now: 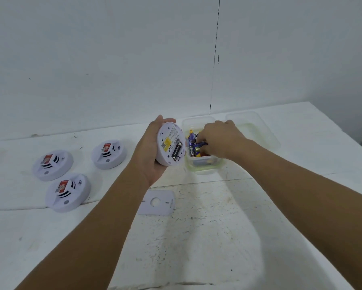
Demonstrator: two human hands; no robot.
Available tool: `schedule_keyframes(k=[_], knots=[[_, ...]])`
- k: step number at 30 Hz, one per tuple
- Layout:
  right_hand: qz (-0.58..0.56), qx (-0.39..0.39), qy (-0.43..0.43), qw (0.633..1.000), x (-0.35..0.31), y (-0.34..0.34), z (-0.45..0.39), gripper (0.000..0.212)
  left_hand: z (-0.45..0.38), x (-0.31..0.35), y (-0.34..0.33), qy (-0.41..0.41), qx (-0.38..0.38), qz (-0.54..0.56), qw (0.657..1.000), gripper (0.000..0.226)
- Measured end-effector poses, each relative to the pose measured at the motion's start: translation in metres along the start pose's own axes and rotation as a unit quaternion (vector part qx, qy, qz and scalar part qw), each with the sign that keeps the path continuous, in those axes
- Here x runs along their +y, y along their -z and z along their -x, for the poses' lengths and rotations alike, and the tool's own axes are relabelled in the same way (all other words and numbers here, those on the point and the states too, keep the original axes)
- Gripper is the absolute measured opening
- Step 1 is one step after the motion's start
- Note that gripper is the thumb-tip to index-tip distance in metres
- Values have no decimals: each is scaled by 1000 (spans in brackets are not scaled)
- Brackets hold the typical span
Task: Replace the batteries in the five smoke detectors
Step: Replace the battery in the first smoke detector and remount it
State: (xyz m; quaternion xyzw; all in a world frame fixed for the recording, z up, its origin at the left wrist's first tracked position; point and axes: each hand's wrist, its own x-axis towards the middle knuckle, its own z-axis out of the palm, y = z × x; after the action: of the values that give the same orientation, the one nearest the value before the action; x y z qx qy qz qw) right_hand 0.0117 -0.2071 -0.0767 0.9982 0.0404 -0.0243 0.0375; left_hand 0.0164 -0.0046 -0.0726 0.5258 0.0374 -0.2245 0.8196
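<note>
Open smoke detector (171, 143) is off the desk, back side turned toward me, cradled on edge in my left hand (149, 151), fingers wrapped behind its rim. One black battery (176, 151) sits in the compartment; the slot beside it looks vacant, though I can't be sure at this size.

My right hand (219, 139) is down in the clear plastic box (205, 164) near the desk's far edge, fingertips pinching a purple battery (200, 144) among the loose ones there. I can't tell whether it is lifted clear.

Step in hand, as I read it: fetching a fresh cell for this detector. Next move needs the battery brought across, its poles matched to the compartment markings, then pressed against the spring.

The detector's back plate (156, 203) lies on the desk nearer me, waiting to be refitted. The box's lid (253, 130) lies just beside it toward the right edge. Three more detectors (68, 192) rest face up toward the left edge; I don't see a fifth.
</note>
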Motion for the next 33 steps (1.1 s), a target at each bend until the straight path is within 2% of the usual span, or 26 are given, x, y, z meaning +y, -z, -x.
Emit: schedule_keyframes(k=[4, 7, 9, 11, 14, 26, 30, 33], knots=[[52, 27, -33, 998, 0, -3, -3, 31, -3, -2, 3, 2, -1, -3, 1000, 34], [29, 52, -32, 998, -2, -5, -4, 37, -6, -3, 4, 7, 4, 3, 1000, 35], [-16, 64, -4, 998, -5, -4, -6, 33, -7, -2, 3, 6, 2, 5, 1000, 35], [-78, 38, 13, 996, -9, 0, -8, 25, -8, -1, 3, 6, 0, 7, 1000, 34], [-72, -21, 18, 997, -13, 0, -13, 18, -8, 0, 2, 9, 1, 12, 1000, 35], [-23, -57, 31, 998, -17, 1, -24, 8, -5, 2, 3, 5, 14, 2, 1000, 36], [20, -58, 58, 996, -18, 3, -22, 25, -3, 3, 2, 5, 18, -4, 1000, 36], [12, -57, 83, 995, -15, 5, -21, 31, -1, 5, 4, 3, 22, -2, 1000, 35]])
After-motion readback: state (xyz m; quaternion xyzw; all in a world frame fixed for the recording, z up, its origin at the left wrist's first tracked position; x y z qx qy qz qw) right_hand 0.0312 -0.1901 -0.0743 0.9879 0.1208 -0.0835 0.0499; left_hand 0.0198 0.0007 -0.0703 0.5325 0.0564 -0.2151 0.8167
